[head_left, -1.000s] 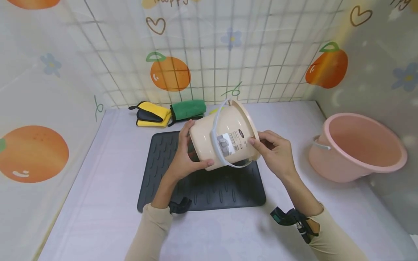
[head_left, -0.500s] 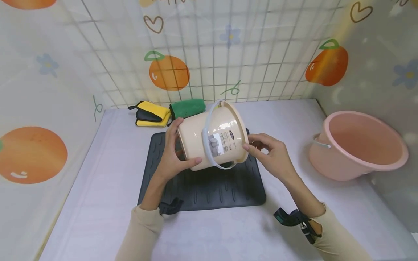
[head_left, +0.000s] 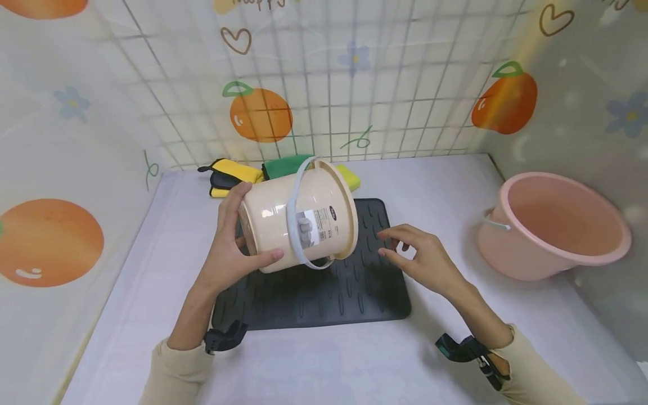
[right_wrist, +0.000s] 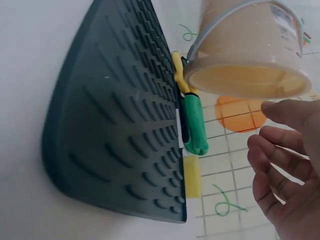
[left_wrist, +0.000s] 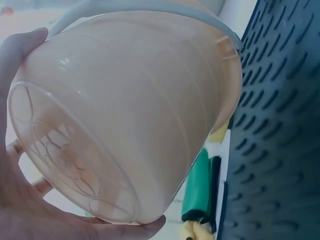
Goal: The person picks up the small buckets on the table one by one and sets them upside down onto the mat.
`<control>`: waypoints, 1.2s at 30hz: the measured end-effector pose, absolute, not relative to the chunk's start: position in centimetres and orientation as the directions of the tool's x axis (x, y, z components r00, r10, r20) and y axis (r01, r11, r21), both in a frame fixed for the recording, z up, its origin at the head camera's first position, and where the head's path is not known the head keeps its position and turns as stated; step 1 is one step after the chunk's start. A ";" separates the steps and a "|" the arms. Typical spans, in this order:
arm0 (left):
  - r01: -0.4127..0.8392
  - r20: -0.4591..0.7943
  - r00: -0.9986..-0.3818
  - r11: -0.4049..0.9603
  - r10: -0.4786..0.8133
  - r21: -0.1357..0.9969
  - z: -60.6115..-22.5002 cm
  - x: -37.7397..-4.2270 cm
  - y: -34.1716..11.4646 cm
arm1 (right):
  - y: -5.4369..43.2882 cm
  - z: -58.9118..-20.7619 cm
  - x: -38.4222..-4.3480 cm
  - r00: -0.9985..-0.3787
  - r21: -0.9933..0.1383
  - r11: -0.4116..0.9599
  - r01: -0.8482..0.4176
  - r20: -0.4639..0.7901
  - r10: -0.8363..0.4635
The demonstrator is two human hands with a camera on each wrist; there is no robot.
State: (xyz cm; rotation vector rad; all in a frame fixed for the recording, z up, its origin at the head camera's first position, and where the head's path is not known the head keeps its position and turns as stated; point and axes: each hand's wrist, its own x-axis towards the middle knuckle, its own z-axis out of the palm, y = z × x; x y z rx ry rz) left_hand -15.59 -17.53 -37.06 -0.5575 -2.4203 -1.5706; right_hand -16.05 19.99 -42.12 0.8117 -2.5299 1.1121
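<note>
A small cream bucket (head_left: pixel 273 205) lies tipped on its side in the air over the black ribbed mat (head_left: pixel 349 292), its mouth facing right. My left hand (head_left: pixel 225 247) grips it round the base, thumb on the near side and fingers on the far side. The left wrist view shows the bucket's patterned underside (left_wrist: pixel 65 155) against the palm. A pale blue handle (head_left: pixel 292 216) loops round the body beside a printed label (head_left: pixel 316 226). My right hand (head_left: pixel 422 256) hovers right of the rim, apart from it, with fingers loosely bent and nothing held.
A larger pink bucket (head_left: pixel 536 236) stands tilted at the right by the wall sheet. Along the back lie a folded yellow and black cloth (head_left: pixel 235 169), a green cloth (head_left: pixel 283 166) and a yellow sponge (head_left: pixel 349 177). A white wire grid (head_left: pixel 329 112) rises behind them.
The cream bucket has moved left with my left hand. My right hand has let go of its rim and is now apart from it. The yellow sponge has come into fuller view.
</note>
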 end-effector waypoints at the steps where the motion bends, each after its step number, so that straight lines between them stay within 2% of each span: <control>1: 0.412 0.365 -0.911 0.381 0.193 0.828 -36.5 -15.2 -17.6 | 20.0 -42.4 -16.0 -0.806 -0.587 0.552 -0.592 0.439 -0.397; 5: 0.383 0.350 -0.923 0.442 0.158 0.811 -35.2 -14.4 -18.5 | 20.1 -43.3 -15.8 -0.792 -0.561 0.560 -0.610 0.420 -0.442; 11: 0.350 0.338 -0.933 0.513 0.121 0.784 -36.5 -15.1 -21.4 | 20.1 -44.4 -15.2 -0.798 -0.564 0.568 -0.599 0.364 -0.480; 21: 0.281 0.292 -0.954 0.566 0.074 0.775 -35.2 -14.1 -23.9 | 20.2 -45.8 -14.5 -0.822 -0.572 0.607 -0.553 0.255 -0.509; 29: 0.266 0.293 -0.955 0.589 0.051 0.763 -34.5 -14.1 -25.4 | 20.6 -46.8 -14.3 -0.811 -0.534 0.630 -0.564 0.215 -0.544; 36: 0.240 0.289 -0.957 0.668 0.038 0.704 -33.6 -14.0 -26.9 | 20.7 -47.6 -13.9 -0.811 -0.512 0.650 -0.561 0.185 -0.554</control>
